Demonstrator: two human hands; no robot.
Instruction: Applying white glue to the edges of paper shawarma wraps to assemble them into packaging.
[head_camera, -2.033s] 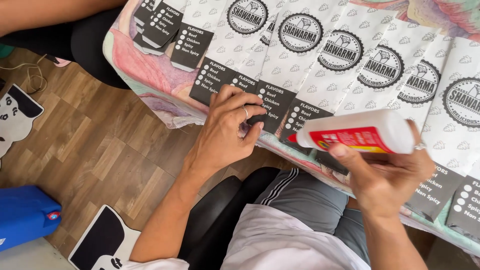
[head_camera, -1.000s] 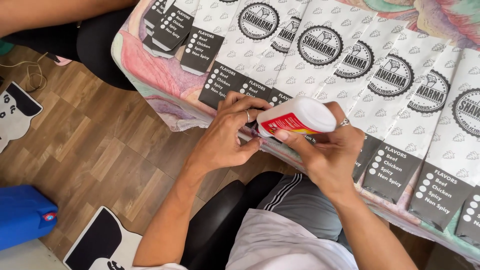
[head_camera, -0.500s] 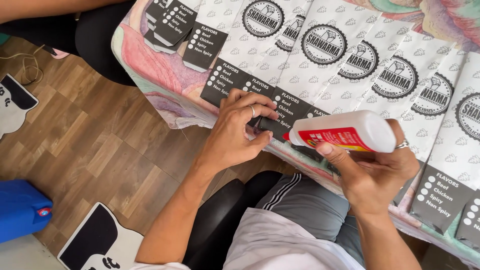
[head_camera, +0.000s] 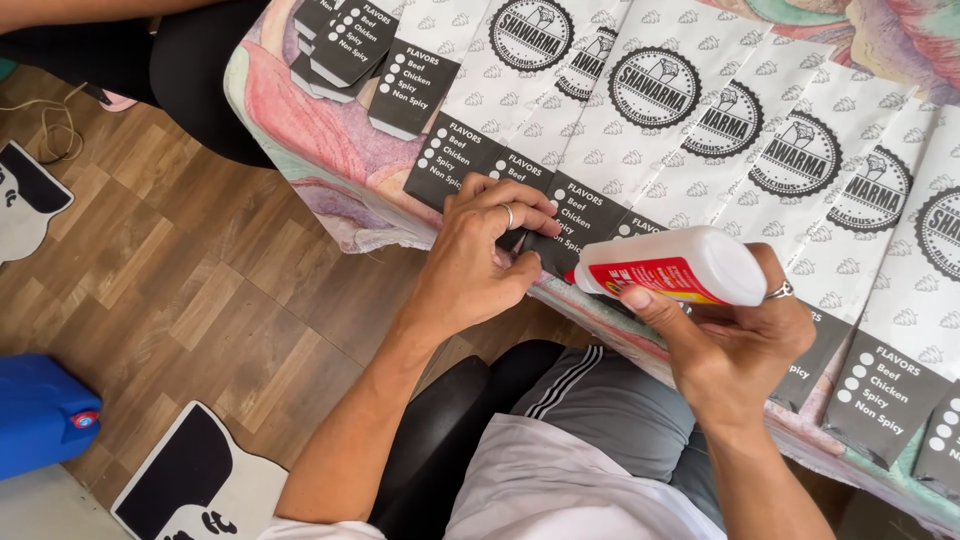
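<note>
Since half a second ago, right hand (head_camera: 745, 340) and glue bottle (head_camera: 672, 267) are sitting slightly lower and closer to the body; left hand (head_camera: 480, 262) is staying on the same flap, fingers curling a bit tighter.

Right hand: fingers wrapping around the bottle, thumb along its underside, ring on one finger. Bottle is lying nearly level, white body with red label, nozzle pointing left toward the left hand, just beside the flap.

Left hand: fingers (head_camera: 520, 205) pinching narrow on the dark bottom flap (head_camera: 575, 215) of a paper bag (head_camera: 640, 130), thumb pressing from the near side. Ring on one finger.

Bags are lying overlapped in a row across the bench (head_camera: 300, 120), white with small pattern and round dark emblems, dark flaps hanging at the near edge. Bench is wearing a pastel patterned cover. A small stack of bags (head_camera: 345, 45) is sitting at the far left corner.

Below: wooden floor (head_camera: 180, 290), blue container (head_camera: 40, 412) at lower left, black-and-white cutouts (head_camera: 195, 485) lying flat. Person is sitting, grey striped shorts (head_camera: 610, 405), white shirt.
</note>
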